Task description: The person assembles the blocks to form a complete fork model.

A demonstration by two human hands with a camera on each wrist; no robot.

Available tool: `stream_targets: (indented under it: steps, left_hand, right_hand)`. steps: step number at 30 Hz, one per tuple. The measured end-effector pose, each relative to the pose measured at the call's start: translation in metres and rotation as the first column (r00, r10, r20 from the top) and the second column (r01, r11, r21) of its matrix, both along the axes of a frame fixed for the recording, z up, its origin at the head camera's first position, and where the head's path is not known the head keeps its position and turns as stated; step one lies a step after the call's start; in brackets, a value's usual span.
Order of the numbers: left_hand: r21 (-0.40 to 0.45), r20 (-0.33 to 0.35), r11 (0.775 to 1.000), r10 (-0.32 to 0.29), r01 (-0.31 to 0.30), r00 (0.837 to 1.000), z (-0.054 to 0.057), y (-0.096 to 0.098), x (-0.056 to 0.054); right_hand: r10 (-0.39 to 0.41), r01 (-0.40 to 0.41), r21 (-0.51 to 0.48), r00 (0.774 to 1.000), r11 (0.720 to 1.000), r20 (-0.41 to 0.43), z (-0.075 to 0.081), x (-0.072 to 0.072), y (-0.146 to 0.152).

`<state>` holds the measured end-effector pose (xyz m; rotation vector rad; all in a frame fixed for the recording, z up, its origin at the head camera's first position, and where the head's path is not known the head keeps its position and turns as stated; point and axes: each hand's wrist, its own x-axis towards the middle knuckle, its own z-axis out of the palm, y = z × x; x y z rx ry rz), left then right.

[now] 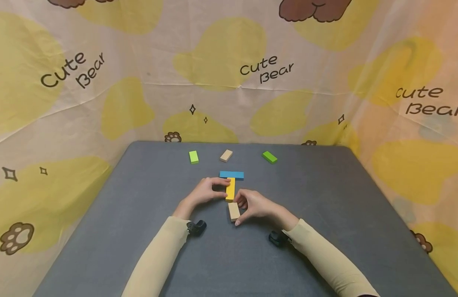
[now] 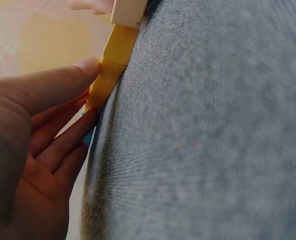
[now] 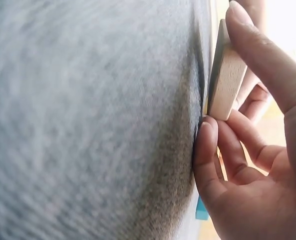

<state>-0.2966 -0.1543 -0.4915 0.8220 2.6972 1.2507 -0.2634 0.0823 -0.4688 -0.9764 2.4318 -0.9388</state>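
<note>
My left hand (image 1: 204,192) holds a yellow block (image 1: 230,189) from its left side, the thumb toward its near end and the fingers toward its far end. A blue block (image 1: 232,175) lies crosswise right at the far end of the yellow one. In the right wrist view, my right hand (image 3: 258,170) pinches a plain wooden block (image 3: 229,82) between thumb and fingers, one at each end. That wooden block sits just short of the yellow block's near end in the head view, roughly in line with it.
Farther back on the grey table (image 1: 140,177) lie a light green block (image 1: 193,157), another plain wooden block (image 1: 226,155) and a darker green block (image 1: 270,157). A patterned cloth (image 1: 221,53) hangs behind the table and along its sides.
</note>
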Motion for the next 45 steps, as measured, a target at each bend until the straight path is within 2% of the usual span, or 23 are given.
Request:
stream_targets:
  steps: [9, 14, 27, 36, 45]
  left_hand:
    - [0.003, 0.041, 1.0, 0.007, -0.007, 0.999, 0.002, 0.002, 0.0]
    - [-0.002, 0.035, 1.0, 0.01, -0.01, 0.999, 0.002, 0.003, 0.0]
    - [-0.009, 0.052, 1.0, 0.021, -0.02, 0.998, 0.0, 0.003, 0.001]
    - [-0.016, 0.06, 0.999, 0.035, -0.034, 0.998, -0.001, 0.004, 0.002]
    - [-0.013, 0.061, 1.0, 0.027, -0.026, 0.998, 0.002, 0.005, 0.002]
  right_hand:
    - [-0.004, 0.006, 0.022, 0.998, 1.0, -0.07, -0.002, 0.001, -0.002]
    - [0.0, 0.003, 0.034, 0.995, 0.999, -0.102, -0.001, 0.002, -0.002]
    - [0.01, -0.002, 0.06, 0.992, 0.998, -0.126, -0.006, 0.001, -0.004]
    - [0.005, -0.001, 0.057, 0.997, 0.998, -0.075, -0.005, 0.002, 0.0]
    - [-0.031, 0.031, -0.005, 0.998, 0.999, 0.047, -0.005, 0.0, 0.009]
